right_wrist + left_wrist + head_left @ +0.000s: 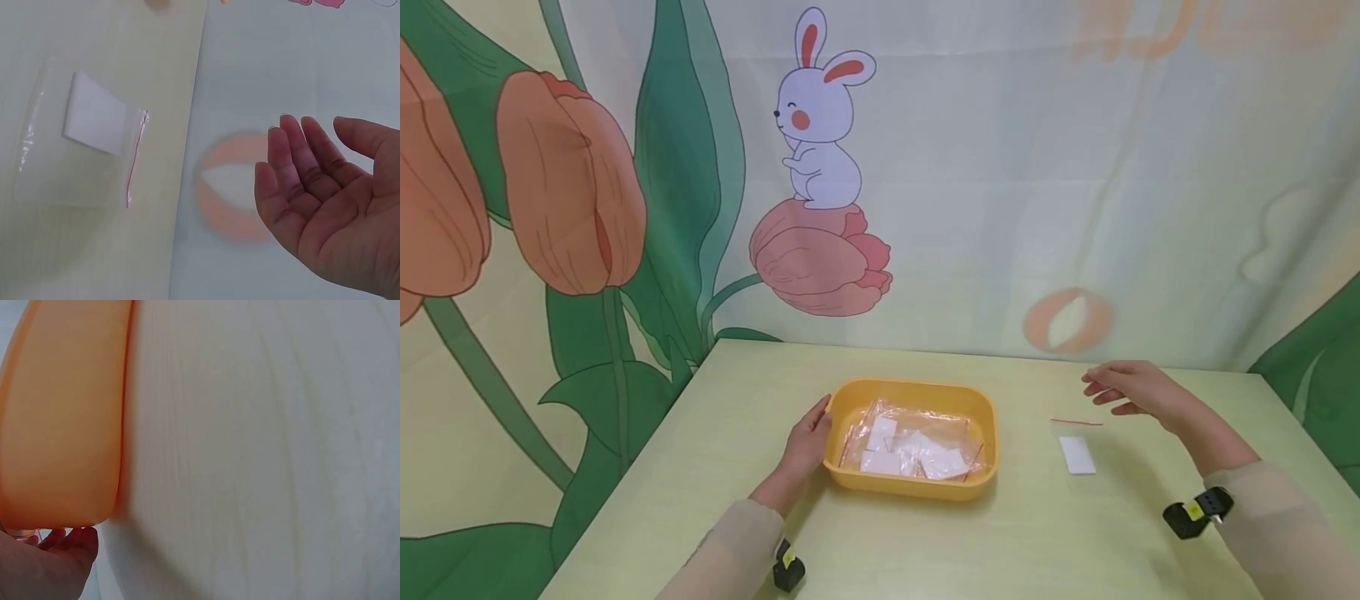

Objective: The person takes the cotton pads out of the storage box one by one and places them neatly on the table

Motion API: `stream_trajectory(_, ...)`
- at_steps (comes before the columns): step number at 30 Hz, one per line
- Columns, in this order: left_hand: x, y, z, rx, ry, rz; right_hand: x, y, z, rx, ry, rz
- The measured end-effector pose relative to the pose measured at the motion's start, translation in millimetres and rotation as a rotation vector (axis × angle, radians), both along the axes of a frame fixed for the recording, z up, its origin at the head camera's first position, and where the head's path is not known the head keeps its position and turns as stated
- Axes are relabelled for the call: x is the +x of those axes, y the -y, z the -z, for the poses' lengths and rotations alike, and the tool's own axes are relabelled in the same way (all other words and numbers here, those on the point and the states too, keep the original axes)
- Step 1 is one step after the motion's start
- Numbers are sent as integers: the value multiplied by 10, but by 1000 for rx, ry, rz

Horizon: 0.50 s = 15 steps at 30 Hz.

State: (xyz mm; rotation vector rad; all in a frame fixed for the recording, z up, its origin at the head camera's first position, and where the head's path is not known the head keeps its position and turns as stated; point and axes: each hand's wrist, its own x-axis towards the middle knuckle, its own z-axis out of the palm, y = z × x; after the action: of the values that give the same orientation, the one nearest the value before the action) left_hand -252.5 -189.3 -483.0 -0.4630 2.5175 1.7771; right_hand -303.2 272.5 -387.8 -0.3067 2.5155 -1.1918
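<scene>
At the left end of a yellow plastic tray (913,487), my left hand (805,443) grips the side wall near the rim. The left wrist view has this hand (47,569) at the tray's corner, its other fingers partly hidden. Inside the tray lie several clear zip bags (936,417) with white cards in them. My right hand (1138,392) is raised at the right, holding nothing, its fingers loosely bent. Below it on the table lies one clear zip bag (69,178) with a red seal line, holding a white card (95,115).
The pale yellow-green table (722,492) bears the tray and the single bag. Right behind its far edge hangs a cloth (970,208) printed with tulips and a rabbit. Black wrist cameras (1197,512) sit on both sleeves.
</scene>
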Motion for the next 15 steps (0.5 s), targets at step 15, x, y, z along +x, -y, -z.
stream_trajectory(15,5,13,22,13,-11,7,-78,304,-197,-35,17,-79)
